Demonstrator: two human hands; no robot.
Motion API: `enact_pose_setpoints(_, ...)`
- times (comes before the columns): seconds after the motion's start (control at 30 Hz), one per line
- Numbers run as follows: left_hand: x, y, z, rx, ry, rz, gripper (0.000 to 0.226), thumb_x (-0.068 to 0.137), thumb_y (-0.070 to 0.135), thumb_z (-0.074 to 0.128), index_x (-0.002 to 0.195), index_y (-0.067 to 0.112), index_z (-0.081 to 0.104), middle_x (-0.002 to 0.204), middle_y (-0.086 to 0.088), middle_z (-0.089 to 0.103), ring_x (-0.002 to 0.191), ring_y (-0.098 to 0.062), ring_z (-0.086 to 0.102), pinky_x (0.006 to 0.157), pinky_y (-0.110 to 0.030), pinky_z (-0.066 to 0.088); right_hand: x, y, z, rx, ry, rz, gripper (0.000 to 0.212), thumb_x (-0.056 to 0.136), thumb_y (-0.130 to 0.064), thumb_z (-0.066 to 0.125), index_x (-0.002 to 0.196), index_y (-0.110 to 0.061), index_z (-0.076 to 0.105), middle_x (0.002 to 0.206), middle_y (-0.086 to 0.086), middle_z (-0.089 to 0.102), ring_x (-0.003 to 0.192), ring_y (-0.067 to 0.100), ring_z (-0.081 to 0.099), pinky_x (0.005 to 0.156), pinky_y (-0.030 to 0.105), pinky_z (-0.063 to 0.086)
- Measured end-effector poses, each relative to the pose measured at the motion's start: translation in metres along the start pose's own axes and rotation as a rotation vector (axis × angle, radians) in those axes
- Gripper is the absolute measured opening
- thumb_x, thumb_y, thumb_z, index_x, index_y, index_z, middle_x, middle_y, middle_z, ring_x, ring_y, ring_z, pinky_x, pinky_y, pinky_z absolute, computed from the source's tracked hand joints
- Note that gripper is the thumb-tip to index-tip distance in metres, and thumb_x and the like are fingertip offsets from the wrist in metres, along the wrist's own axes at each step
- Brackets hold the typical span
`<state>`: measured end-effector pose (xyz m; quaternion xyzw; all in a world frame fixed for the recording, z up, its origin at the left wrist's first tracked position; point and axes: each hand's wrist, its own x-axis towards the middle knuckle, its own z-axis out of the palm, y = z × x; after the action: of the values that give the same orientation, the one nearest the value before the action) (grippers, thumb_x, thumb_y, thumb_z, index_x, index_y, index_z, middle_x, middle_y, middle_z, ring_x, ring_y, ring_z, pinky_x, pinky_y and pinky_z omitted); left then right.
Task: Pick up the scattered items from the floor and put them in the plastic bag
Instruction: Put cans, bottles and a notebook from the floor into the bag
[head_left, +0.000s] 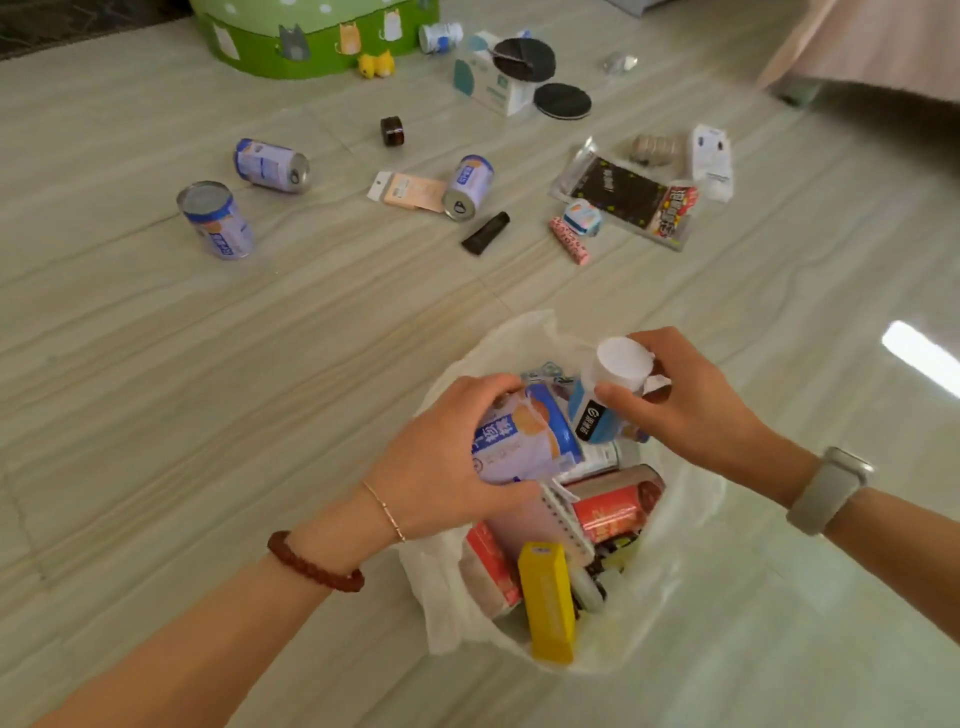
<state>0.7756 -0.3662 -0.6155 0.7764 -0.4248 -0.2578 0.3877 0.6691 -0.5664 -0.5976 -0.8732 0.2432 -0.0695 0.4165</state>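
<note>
A white plastic bag (447, 587) sits open on the floor, holding a yellow box (548, 603) upright, a red can (613, 512) and red-white packets. Over its mouth are a blue-and-white can (524, 441), tilted, and a white-capped blue bottle (605, 400). Farther off lie three matching cans (218, 221), a black tube (485, 234), a dark jar (392, 130) and wrappers

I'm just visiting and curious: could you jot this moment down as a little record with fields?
left hand: grips a blue and white can over the bag
right hand: fingers hold a white-capped bottle over the bag
plastic bag: open, already holding a yellow box and a red can
floor: cans, packets and a small dark jar left
</note>
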Motion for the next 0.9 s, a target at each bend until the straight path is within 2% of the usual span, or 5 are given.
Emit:
enact_pose_setpoints(0.17,0.005,0.001,0.059,0.452,-0.312,0.078,0.077,0.071,0.047,0.068,0.135,0.029,0.030,0.129,0.005,0.041,0.112,-0.013,0.046,0.089,-0.032,0.047,-0.048,0.048,-0.007,-0.342,-0.096,-0.116,0.043,0.079,-0.029,0.068,0.115,-0.018,0.047,0.112,0.005,0.056,0.096,0.024,0.059,0.075,0.036,0.056)
enact_pose_setpoints(0.4,0.034,-0.007,0.066,0.542,-0.083,0.102,0.074,0.062,0.054,0.047,0.124,0.015,0.050,0.108,-0.009,0.065,0.089,-0.031,0.065,0.072,-0.041,0.055,-0.040,0.062,0.005,-1.012,-0.100,-0.316,0.057,0.052,-0.032,0.085,0.102,-0.017,0.061,0.101,0.004,0.068,0.092,0.025,0.063,0.074,0.037,0.052)
enact_pose_setpoints(0.57,0.060,0.002,0.068,0.587,-0.140,0.033,0.074,0.075,0.043,0.065,0.137,0.020,0.033,0.132,-0.004,0.050,0.117,-0.026,0.050,0.094,-0.035,0.041,-0.042,0.070,-0.010,-0.992,0.002,-0.322,0.066,0.064,-0.034,0.076,0.122,-0.018,0.049,0.129,0.013,0.055,0.118,0.033,0.051,0.097,0.051,0.040)
enact_pose_setpoints(0.73,0.073,0.002,0.089,0.620,-0.187,0.077,0.067,0.073,0.043,0.065,0.130,0.020,0.038,0.124,-0.006,0.055,0.107,-0.028,0.054,0.087,-0.036,0.044,-0.055,0.088,-0.021,-0.556,-0.063,0.091,0.089,0.083,-0.038,0.062,0.146,-0.022,0.002,0.152,0.007,0.019,0.134,0.028,0.031,0.101,0.044,0.042)
enact_pose_setpoints(0.9,0.082,-0.003,0.107,0.647,-0.231,0.134,0.068,0.078,0.043,0.063,0.134,0.018,0.034,0.132,-0.007,0.042,0.118,-0.027,0.043,0.094,-0.038,0.041,-0.057,0.100,-0.026,-0.376,-0.061,0.210,0.069,0.088,-0.030,0.057,0.144,-0.022,0.018,0.123,0.009,0.046,0.110,0.024,0.048,0.095,0.036,0.044)
